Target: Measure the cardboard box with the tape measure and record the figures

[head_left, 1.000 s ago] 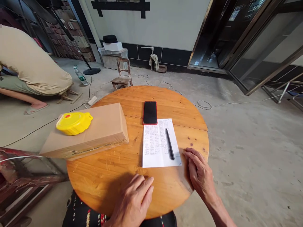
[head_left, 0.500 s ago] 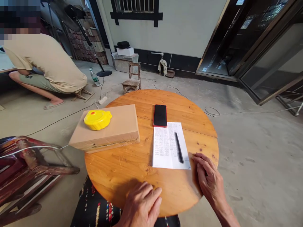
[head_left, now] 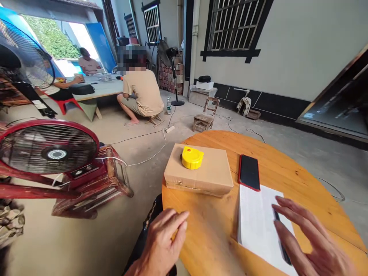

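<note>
I sit at a round wooden table [head_left: 276,161]. My left hand [head_left: 162,241] lies flat and open on its near left rim, holding nothing. My right hand [head_left: 310,239] hovers with fingers spread over a white sheet of paper [head_left: 257,226] and partly covers a black pen [head_left: 283,247] lying on it. A black phone in a red case [head_left: 248,172] lies face up just beyond the paper. To its left a flat cardboard box [head_left: 199,174] rests on the table with a yellow lidded container [head_left: 192,157] on top.
A red floor fan [head_left: 48,147] stands close on the left. A person in a beige shirt [head_left: 142,94] squats on the concrete floor beyond, with others at a far table [head_left: 100,87]. A small wooden chair [head_left: 205,115], cables and a water bottle [head_left: 169,106] lie behind the table.
The view has swung to the left and up, so the table now sits at the lower right. My right hand has lifted from the table edge onto the paper, over the pen.
</note>
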The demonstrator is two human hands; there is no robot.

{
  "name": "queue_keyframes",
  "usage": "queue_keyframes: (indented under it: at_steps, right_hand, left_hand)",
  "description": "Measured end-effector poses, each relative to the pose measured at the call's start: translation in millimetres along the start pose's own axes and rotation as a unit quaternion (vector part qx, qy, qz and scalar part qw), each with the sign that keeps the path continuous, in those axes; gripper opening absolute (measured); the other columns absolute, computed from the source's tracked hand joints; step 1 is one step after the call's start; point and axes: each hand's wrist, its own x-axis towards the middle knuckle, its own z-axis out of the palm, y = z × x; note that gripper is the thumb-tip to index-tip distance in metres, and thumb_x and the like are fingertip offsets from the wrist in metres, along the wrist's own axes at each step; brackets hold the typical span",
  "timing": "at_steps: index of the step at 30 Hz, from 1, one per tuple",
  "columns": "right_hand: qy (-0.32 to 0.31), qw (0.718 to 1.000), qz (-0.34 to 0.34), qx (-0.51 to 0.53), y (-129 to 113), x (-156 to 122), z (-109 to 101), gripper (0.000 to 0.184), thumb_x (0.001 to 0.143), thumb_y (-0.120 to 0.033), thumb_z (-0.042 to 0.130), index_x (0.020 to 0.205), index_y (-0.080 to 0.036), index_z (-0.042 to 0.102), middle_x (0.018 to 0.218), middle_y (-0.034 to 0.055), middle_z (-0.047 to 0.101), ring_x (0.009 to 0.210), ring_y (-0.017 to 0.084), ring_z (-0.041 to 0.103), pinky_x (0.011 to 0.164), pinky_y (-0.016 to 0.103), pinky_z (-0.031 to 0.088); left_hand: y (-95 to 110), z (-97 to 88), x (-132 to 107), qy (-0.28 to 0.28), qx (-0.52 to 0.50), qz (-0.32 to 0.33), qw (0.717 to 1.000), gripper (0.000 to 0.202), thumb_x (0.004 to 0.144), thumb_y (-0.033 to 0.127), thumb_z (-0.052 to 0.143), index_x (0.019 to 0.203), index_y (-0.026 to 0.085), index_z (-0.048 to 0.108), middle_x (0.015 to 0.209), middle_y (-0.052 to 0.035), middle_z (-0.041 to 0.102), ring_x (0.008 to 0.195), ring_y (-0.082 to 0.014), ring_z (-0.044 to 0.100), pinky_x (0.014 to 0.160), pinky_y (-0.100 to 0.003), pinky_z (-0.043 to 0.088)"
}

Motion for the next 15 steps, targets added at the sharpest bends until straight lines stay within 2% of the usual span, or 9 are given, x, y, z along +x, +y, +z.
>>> queue_keyframes:
  at_steps: [2,4,5,6,7,9,12,14,15]
  right_hand:
    - [-0.036,0.997,-0.067,0.019,-32.6,38.2,22.5,0.029,0.091,-0.043,0.055,0.114,-0.031,0.065,0.130,0.0089,0.061,0.108,0.030,0.066,0.038,0.024,0.051]
    - [-0.085,0.989,-0.122,0.010,-63.1,74.4,52.9,0.035,0.093,-0.042,0.054,0.124,-0.027,0.059,0.136,0.0114,0.057,0.117,0.031,0.060,0.069,0.037,0.061]
    - [-0.115,0.982,-0.147,0.013,-77.4,90.7,69.5,0.044,0.092,-0.044,0.055,0.130,-0.022,0.055,0.140,0.0150,0.053,0.124,0.033,0.054,0.087,0.046,0.057]
    - [-0.149,0.976,-0.159,0.009,-90.6,105.3,85.8,0.057,0.089,-0.048,0.058,0.137,-0.017,0.049,0.143,0.0188,0.049,0.129,0.036,0.050,0.097,0.051,0.050]
    - [-0.178,0.972,-0.156,-0.007,-102.5,117.7,100.7,0.070,0.085,-0.051,0.063,0.141,-0.012,0.044,0.144,0.0224,0.047,0.131,0.038,0.046,0.102,0.054,0.045]
    - [-0.231,0.961,-0.146,-0.043,-120.2,134.9,122.7,0.074,0.080,-0.048,0.070,0.138,-0.009,0.046,0.139,0.0250,0.051,0.128,0.041,0.048,0.104,0.057,0.040]
    - [-0.241,0.968,-0.077,0.007,-125.1,140.8,127.1,0.065,0.075,-0.042,0.073,0.129,-0.012,0.055,0.123,0.0197,0.063,0.115,0.038,0.058,0.099,0.053,0.044]
    - [-0.185,0.971,0.027,0.148,-114.3,135.6,112.3,0.063,0.073,-0.046,0.073,0.126,-0.017,0.058,0.116,0.0134,0.067,0.107,0.033,0.062,0.092,0.046,0.049]
    - [-0.138,0.959,0.083,0.232,-106.3,132.1,102.3,0.060,0.073,-0.049,0.073,0.124,-0.019,0.060,0.114,0.0103,0.068,0.103,0.030,0.064,0.087,0.041,0.052]
  left_hand:
    - [-14.8,-14.6,7.1,0.038,-0.014,-0.052,0.998,0.026,0.093,0.014,0.049,0.114,0.021,0.064,0.087,-0.0033,0.064,0.078,-0.0141,0.062,0.071,-0.024,0.052]
    - [-26.6,-24.9,14.5,0.069,-0.028,-0.106,0.992,0.029,0.094,0.019,0.051,0.120,0.022,0.062,0.100,-0.0050,0.063,0.088,-0.0150,0.063,0.076,-0.024,0.053]
    - [-31.3,-28.7,18.5,0.082,-0.032,-0.130,0.988,0.030,0.093,0.021,0.052,0.122,0.023,0.061,0.106,-0.0055,0.062,0.093,-0.0158,0.062,0.078,-0.025,0.053]
    - [-35.3,-31.7,22.8,0.095,-0.037,-0.150,0.983,0.032,0.093,0.024,0.053,0.124,0.024,0.060,0.111,-0.0058,0.061,0.097,-0.0166,0.062,0.079,-0.026,0.053]
    - [-38.8,-34.1,27.4,0.107,-0.045,-0.167,0.979,0.033,0.092,0.027,0.054,0.125,0.025,0.060,0.115,-0.0061,0.060,0.100,-0.0175,0.061,0.080,-0.027,0.054]
    - [-44.5,-37.1,37.6,0.121,-0.075,-0.201,0.969,0.035,0.091,0.032,0.055,0.125,0.025,0.059,0.119,-0.0067,0.060,0.103,-0.0188,0.061,0.082,-0.029,0.054]
    - [-53.3,-36.9,53.2,0.101,-0.139,-0.249,0.953,0.041,0.090,0.039,0.055,0.128,0.024,0.057,0.125,-0.0091,0.059,0.109,-0.0217,0.060,0.087,-0.034,0.053]
    - [-61.0,-32.7,62.9,0.076,-0.178,-0.274,0.942,0.050,0.089,0.043,0.055,0.134,0.022,0.052,0.132,-0.0119,0.057,0.118,-0.0253,0.057,0.096,-0.039,0.049]
    - [-65.1,-29.4,67.5,0.064,-0.201,-0.285,0.935,0.056,0.088,0.045,0.056,0.138,0.020,0.049,0.135,-0.0132,0.055,0.122,-0.0271,0.054,0.099,-0.042,0.047]
